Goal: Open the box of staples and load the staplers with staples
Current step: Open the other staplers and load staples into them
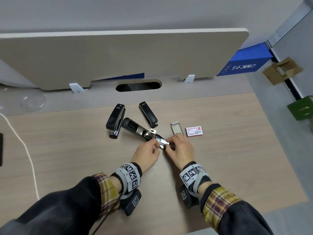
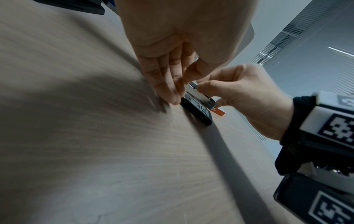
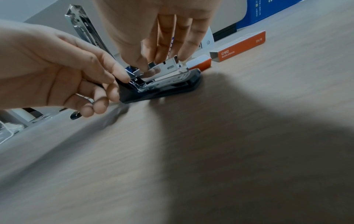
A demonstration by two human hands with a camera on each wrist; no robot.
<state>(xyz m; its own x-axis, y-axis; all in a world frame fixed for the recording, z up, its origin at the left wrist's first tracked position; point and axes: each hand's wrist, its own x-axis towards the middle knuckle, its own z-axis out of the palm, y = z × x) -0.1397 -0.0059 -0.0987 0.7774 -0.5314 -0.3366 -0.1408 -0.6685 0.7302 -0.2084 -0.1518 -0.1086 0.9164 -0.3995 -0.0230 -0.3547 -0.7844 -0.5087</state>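
Three black staplers lie on the wooden desk (image 1: 67,150). Two closed staplers (image 1: 116,120) (image 1: 148,114) sit at the back. The open stapler (image 1: 133,128) has its top flipped back, and its silver magazine (image 3: 168,66) is raised off the black base (image 3: 162,89). My left hand (image 1: 156,144) pinches the magazine's rear part, while my right hand (image 1: 168,146) pinches its front end. Whether staples are in it is hidden by my fingers. The staple box's sleeve (image 1: 194,131) and its pulled-out tray (image 1: 177,128) lie just right of my hands.
A white cable (image 1: 22,143) runs down the desk's left side, past a clear plastic lid (image 1: 33,102). A beige divider panel (image 1: 118,56) and a cable slot (image 1: 138,85) close off the back. Beyond the desk's right edge are a blue box (image 1: 245,63) and a green box (image 1: 301,107).
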